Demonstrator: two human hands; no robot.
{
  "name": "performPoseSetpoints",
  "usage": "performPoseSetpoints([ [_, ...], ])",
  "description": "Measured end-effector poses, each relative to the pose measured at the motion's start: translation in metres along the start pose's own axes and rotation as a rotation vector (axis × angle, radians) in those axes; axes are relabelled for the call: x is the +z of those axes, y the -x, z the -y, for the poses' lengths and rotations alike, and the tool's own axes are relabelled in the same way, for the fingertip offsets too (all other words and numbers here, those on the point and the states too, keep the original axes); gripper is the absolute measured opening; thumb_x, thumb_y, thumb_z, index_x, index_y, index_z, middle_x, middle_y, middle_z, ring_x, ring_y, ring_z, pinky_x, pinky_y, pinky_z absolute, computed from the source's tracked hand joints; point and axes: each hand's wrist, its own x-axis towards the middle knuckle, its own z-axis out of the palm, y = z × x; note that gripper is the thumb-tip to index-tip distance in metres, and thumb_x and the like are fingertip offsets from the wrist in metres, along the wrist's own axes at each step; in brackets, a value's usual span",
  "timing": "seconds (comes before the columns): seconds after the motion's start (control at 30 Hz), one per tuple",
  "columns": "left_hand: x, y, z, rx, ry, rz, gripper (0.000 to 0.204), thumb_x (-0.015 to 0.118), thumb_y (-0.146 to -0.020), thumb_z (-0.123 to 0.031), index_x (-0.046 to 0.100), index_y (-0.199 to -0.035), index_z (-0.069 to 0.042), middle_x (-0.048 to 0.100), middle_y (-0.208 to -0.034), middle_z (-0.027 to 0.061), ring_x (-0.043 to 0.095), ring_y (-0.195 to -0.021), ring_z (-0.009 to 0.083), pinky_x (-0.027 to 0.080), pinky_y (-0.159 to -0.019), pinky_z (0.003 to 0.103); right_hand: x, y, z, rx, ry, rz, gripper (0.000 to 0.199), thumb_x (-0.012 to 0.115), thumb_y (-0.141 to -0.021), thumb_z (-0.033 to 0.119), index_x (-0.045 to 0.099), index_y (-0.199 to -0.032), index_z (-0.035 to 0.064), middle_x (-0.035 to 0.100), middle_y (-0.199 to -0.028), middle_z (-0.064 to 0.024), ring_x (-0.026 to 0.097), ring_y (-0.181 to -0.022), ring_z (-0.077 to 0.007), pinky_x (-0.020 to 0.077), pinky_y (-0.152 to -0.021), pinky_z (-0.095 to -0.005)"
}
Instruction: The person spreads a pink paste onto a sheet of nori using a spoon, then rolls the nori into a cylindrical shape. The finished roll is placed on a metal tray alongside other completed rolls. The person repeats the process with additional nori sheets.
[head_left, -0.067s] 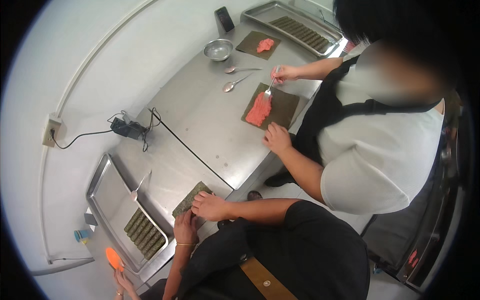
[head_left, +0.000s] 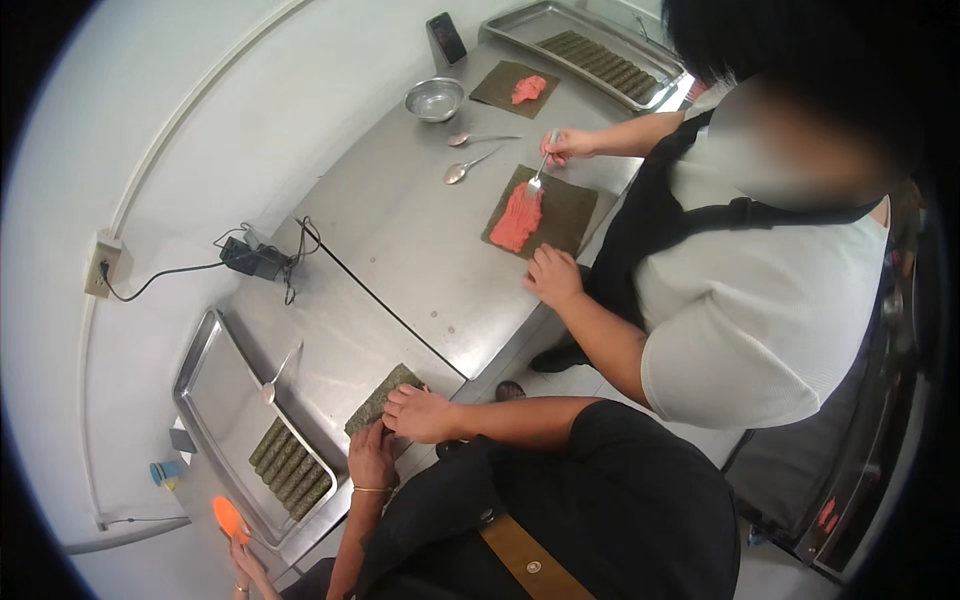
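A dark green seaweed sheet [head_left: 385, 395] lies on the steel table near its front edge, with my hands at its near side. My left hand [head_left: 371, 460], a thin bracelet on the wrist, has its fingers bent over the sheet's near left end. Beside it, my right hand [head_left: 422, 414] curls its fingers down over the near right part. A little pale filling seems to show at the sheet's right edge; the rest under my fingers is hidden. To the left, a metal tray [head_left: 213, 385] holds several finished seaweed rolls [head_left: 290, 465], and a spoon [head_left: 270, 388] rests across its rim.
At right, a co-worker spreads pink paste [head_left: 517, 220] on a seaweed sheet [head_left: 565, 212] with a fork [head_left: 536, 180]. Beyond are spoons [head_left: 457, 173], a metal bowl [head_left: 434, 100] and another tray [head_left: 520, 22]. A cable adapter [head_left: 255, 260] sits by the wall. Lower left, another person's hands hold an orange object [head_left: 230, 519].
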Motion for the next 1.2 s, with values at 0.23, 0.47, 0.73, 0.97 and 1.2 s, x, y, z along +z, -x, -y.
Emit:
performPoseSetpoints([
  [0.23,0.002,0.0,-0.001,-0.011,-0.022,-0.072,0.039,0.079,-0.093,-0.016,0.071,-0.128,-0.004,0.071,-0.125,0.018,0.067,-0.114,0.0419,0.054,-0.099,0.05,-0.003,-0.006,-0.001,0.002,-0.031,0.06,0.025,0.063,-0.092,0.021,0.075,-0.102,0.001,0.069,-0.11,-0.0127,0.061,-0.114,-0.0307,0.0466,-0.101,-0.0444],
  [0.47,0.001,-0.003,-0.004,-0.011,-0.041,-0.07,0.037,0.08,-0.092,-0.015,0.071,-0.125,-0.003,0.073,-0.117,0.0154,0.068,-0.11,0.0395,0.054,-0.097,0.05,0.005,-0.01,-0.002,-0.005,0.06,-0.008,0.026,0.064,-0.092,0.022,0.075,-0.103,0.0014,0.069,-0.112,-0.0119,0.061,-0.116,-0.029,0.0463,-0.101,-0.0446],
  [0.73,0.012,0.0,-0.001,-0.004,-0.089,-0.167,0.033,0.075,-0.096,-0.011,0.071,-0.128,-0.002,0.075,-0.12,0.0194,0.07,-0.113,0.0401,0.054,-0.1,0.05,0.005,-0.011,-0.006,-0.033,0.087,0.004,0.031,0.064,-0.093,0.022,0.073,-0.112,-0.0001,0.069,-0.113,-0.0112,0.06,-0.117,-0.0297,0.0468,-0.101,-0.0439],
  [0.97,0.028,0.011,0.01,0.095,-0.063,-0.312,0.032,0.071,-0.097,-0.005,0.072,-0.128,-0.002,0.075,-0.127,0.0216,0.071,-0.119,0.0419,0.053,-0.107,0.053,-0.001,-0.012,-0.002,-0.006,0.079,0.021,0.033,0.065,-0.092,0.021,0.073,-0.115,-0.0011,0.067,-0.115,-0.0126,0.059,-0.114,-0.0299,0.0463,-0.102,-0.0439],
  [1.2,0.038,0.015,0.02,0.153,-0.054,-0.351,0.036,0.07,-0.099,-0.007,0.069,-0.134,-0.002,0.073,-0.135,0.0219,0.068,-0.128,0.0418,0.05,-0.112,0.054,0.01,-0.011,-0.006,-0.047,0.09,0.005,0.034,0.065,-0.091,0.021,0.07,-0.117,0.0004,0.068,-0.112,-0.0111,0.06,-0.114,-0.0295,0.0447,-0.102,-0.0438],
])
